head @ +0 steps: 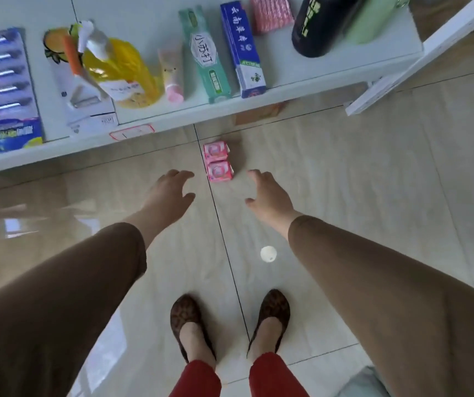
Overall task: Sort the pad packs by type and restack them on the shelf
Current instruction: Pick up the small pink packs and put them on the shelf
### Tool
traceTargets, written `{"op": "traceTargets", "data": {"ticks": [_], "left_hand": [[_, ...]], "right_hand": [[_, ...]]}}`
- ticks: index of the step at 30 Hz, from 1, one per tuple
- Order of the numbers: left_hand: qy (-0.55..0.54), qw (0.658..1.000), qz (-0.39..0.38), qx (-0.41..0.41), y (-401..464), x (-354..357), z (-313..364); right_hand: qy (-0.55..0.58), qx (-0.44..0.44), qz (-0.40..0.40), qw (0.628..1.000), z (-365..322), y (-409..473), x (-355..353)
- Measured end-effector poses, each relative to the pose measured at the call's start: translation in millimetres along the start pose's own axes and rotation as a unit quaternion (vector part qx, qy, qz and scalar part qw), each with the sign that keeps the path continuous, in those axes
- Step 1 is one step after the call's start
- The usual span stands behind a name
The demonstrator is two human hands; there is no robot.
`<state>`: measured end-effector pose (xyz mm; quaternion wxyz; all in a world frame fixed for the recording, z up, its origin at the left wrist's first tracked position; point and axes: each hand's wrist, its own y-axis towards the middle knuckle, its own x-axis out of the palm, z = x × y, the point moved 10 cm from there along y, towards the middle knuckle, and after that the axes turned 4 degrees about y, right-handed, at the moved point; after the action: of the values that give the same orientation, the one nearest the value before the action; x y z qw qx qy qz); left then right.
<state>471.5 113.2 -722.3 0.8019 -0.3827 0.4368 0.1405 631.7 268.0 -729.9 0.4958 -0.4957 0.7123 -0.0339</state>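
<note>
I read the job as barely begun. Two pink packs lie on the floor, below the shelf [172, 121] edge, and none of that kind sits on the shelf board that I can see. A pink patterned pack [270, 12] rests on the shelf at about one o'clock from the floor pair, but I cannot tell if it is a pad pack. So what is left, as I judge it: lift both, check their type, and stack them on the shelf.

The far pack [215, 150] and the near pack [220, 171] touch end to end, just right of the dark tile seam. Together they form a short row whose long axis runs twelve to six, leaning slightly toward five at the near end. Each pack lies flat, printed face up, with its round logo showing. They look like the same type.

My left hand [170, 193] hovers at about eight o'clock from the near pack, fingers spread and relaxed, holding nothing. My right hand [268, 199] hovers at about four o'clock from it, also spread wide and empty. Neither touches a pack; the pair sits between and just beyond the fingertips.

The shelf carries toothpaste boxes [221, 53], a yellow bottle [118, 70], a razor card [9, 90] and a dark flask [321, 24].
</note>
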Motion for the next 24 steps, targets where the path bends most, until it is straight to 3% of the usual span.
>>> {"op": "traceTargets", "data": {"ticks": [7,11,16,20,24], "left_hand": [[0.028,0.999,0.038,0.015,117,66,-16],[0.036,0.997,0.055,0.029,168,83,-14],[0.036,0.998,0.047,0.03,207,99,-12],[0.032,0.999,0.032,0.004,216,118,-12],[-0.004,0.999,0.04,-0.004,187,116,-2]], "right_hand": [[0.004,-0.072,0.019,0.997,18,107,77],[-0.063,-0.117,0.032,0.991,19,144,109],[-0.143,-0.112,0.094,0.979,24,158,124],[-0.097,-0.108,0.068,0.987,43,149,136],[-0.018,-0.094,0.042,0.995,67,118,102]]}}
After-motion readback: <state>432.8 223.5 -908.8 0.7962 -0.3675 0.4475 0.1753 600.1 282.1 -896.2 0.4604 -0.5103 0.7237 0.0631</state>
